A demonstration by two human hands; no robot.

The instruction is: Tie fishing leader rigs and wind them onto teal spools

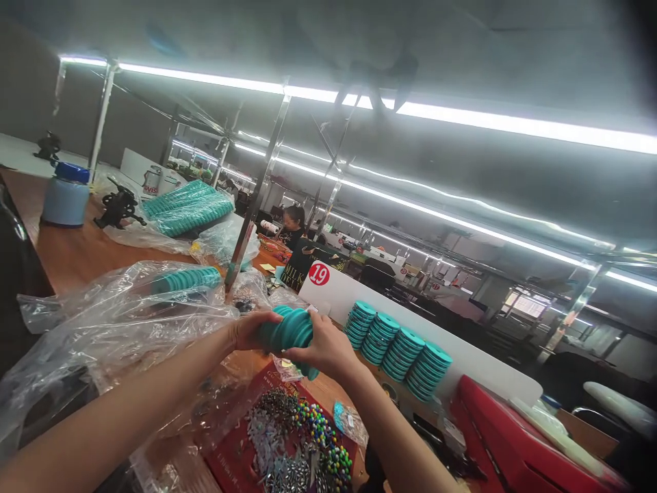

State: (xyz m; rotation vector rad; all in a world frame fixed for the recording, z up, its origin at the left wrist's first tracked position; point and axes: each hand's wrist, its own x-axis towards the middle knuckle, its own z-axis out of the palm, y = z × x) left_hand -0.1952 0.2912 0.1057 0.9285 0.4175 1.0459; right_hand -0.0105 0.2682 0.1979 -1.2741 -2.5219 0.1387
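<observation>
My left hand (253,330) and my right hand (329,348) are closed around a bunch of teal foam spools (288,330), one from each side, above the table. The spools are tilted and slightly blurred, and my fingers partly cover them. Just beyond my right hand stand several upright stacks of like teal spools (394,346) against a white partition. Below my hands a red mat (233,448) bears a pile of colored beads (323,431), small metal pieces (290,472) and clear plastic bits (264,438).
Clear plastic bags (118,335) spread over the left of the table, and a wrapped pack of teal spools (189,209) lies behind. A blue-lidded jar (66,195) stands far left. A metal post (256,192) rises ahead. A red case (513,445) is at right; a person (293,226) sits beyond.
</observation>
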